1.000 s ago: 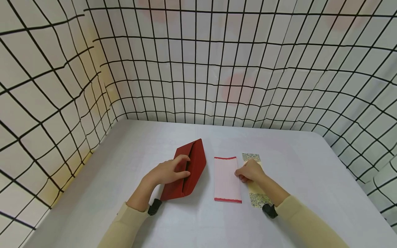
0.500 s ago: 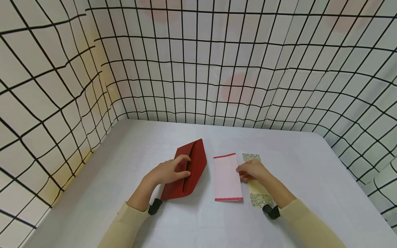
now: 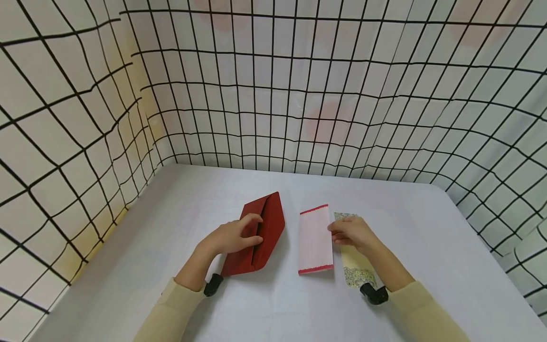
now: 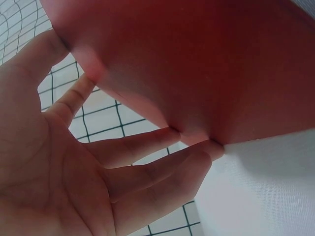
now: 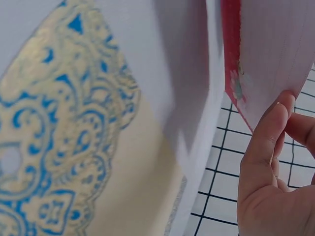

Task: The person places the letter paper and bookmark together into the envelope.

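My left hand (image 3: 232, 236) holds a red paper envelope (image 3: 273, 228) tilted up off the table, thumb and index finger spread at its dark slit. In the left wrist view several fingertips meet the lower edge of the red paper (image 4: 206, 73). To the right, my right hand (image 3: 355, 233) pinches the right edge of a pink paper sheet (image 3: 315, 241) with red-trimmed ends. The right wrist view shows thumb and fingertips together on the pink sheet's edge (image 5: 275, 44). Beneath that hand lies a yellow slip with ornate patterned ends (image 3: 356, 266), partly covered.
A white table (image 3: 273, 313) carries everything. Black netting (image 3: 282, 99) over pale walls rises behind it and along both sides. A white cylindrical object (image 3: 527, 256) stands at the far right, beyond the net.
My right hand has lifted the pink sheet's right side, and the sheet now tilts and sits slightly higher and further right. The left hand and red envelope have stayed put.
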### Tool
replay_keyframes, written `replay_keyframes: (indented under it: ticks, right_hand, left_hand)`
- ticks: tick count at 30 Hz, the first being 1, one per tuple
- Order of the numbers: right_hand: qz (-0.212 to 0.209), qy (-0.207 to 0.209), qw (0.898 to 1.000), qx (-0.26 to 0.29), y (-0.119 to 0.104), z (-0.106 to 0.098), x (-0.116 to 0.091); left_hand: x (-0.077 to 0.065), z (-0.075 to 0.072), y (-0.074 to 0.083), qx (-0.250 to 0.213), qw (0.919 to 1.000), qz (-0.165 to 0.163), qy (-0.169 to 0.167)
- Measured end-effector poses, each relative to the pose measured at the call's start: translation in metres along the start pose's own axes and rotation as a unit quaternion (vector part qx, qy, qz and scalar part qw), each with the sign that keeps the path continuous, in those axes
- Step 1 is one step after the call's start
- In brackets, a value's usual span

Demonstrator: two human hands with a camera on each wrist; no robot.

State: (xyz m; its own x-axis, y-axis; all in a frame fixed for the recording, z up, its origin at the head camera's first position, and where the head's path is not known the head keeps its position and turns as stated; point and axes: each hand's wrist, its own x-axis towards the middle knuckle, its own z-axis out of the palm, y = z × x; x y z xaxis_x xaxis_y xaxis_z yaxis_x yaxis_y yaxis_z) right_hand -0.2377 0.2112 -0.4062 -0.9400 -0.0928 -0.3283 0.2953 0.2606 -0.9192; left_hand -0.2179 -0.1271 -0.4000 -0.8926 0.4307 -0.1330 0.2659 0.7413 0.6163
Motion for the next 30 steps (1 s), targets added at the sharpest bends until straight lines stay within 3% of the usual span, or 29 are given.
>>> replay_keyframes:
  ticks: [16,30]
  right_hand:
    - [-0.035,-0.019,0.997,0.072,-0.029,-0.004,-0.017]
    - [-0.051,-0.072,0.989,0.117,-0.047,0.004,-0.02]
  left_hand:
    - [0.0,0.0,0.001,0.0,1.0,0.007,-0.003]
    - [0.0,0.0,0.001,0.009,0.9999,0.012,-0.003]
